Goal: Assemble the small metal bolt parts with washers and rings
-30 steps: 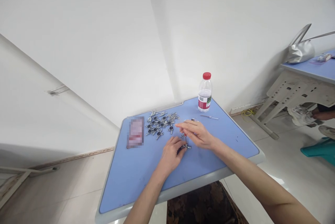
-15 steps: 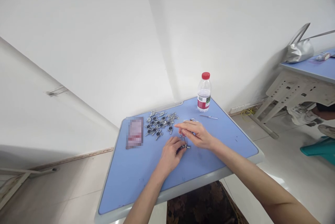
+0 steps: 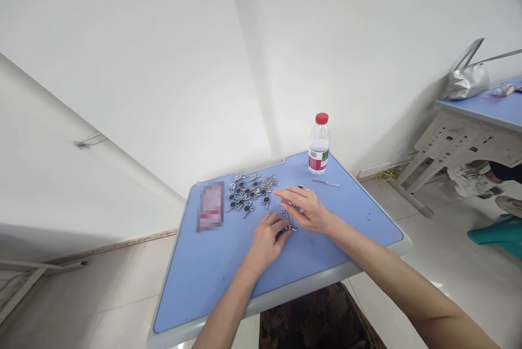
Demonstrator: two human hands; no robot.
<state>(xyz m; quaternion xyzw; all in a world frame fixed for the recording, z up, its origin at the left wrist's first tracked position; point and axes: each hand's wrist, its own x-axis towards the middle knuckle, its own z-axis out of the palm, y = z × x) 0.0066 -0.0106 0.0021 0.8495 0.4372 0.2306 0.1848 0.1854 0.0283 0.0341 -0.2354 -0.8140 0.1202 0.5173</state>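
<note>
On the blue table, my left hand pinches a small metal part against the surface. My right hand is just above and to the right of it. A screwdriver is in its fingers, the thin shaft pointing down at the part; its handle is mostly hidden by the hand. Beyond my hands lies a pile of similar metal parts, several with round black discs. A few small metal pieces lie partly hidden behind my right hand.
A bottle with a red cap stands at the table's back right. Near it lies a thin metal tool. A blurred flat pinkish object is at the left. Another desk with a silver bag stands farther right, a person's foot below.
My right hand has turned slightly around the screwdriver, its fingers shifting a little. My left hand and the metal part stay in place.
</note>
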